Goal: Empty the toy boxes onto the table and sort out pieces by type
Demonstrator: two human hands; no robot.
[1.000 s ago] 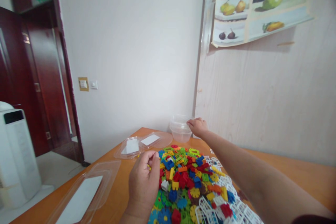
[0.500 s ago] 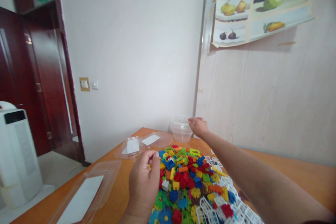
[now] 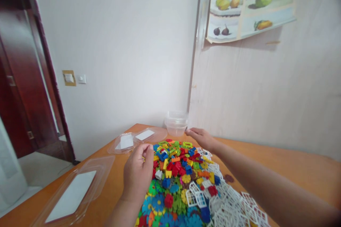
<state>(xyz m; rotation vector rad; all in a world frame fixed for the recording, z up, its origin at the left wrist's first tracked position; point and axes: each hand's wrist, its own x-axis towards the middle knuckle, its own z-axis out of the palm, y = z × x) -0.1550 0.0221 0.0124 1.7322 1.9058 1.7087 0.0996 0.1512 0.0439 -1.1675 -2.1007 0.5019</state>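
A heap of small coloured plastic building pieces (image 3: 176,170) lies on the orange wooden table (image 3: 293,170), with white lattice pieces (image 3: 226,202) at its right side. My left hand (image 3: 138,175) rests at the heap's left edge, thumb and fingers curled into a pinch; what they hold is hidden. My right hand (image 3: 202,138) reaches over the far end of the heap with its fingers stretched out. Its fingertips lie just right of the base of a stack of clear plastic tubs (image 3: 176,122) and hold nothing.
Two clear oval lids (image 3: 145,135) (image 3: 125,142) lie left of the tubs. A larger clear rectangular lid (image 3: 74,191) sits near the table's left edge. Walls meet in a corner behind the tubs. A fruit poster (image 3: 250,10) hangs at the right, and a dark red door (image 3: 23,78) stands at the left.
My right hand has come off the tubs' rim and dropped lower, beside their base. My left hand stays pinched at the heap's edge. The view has shifted slightly right.
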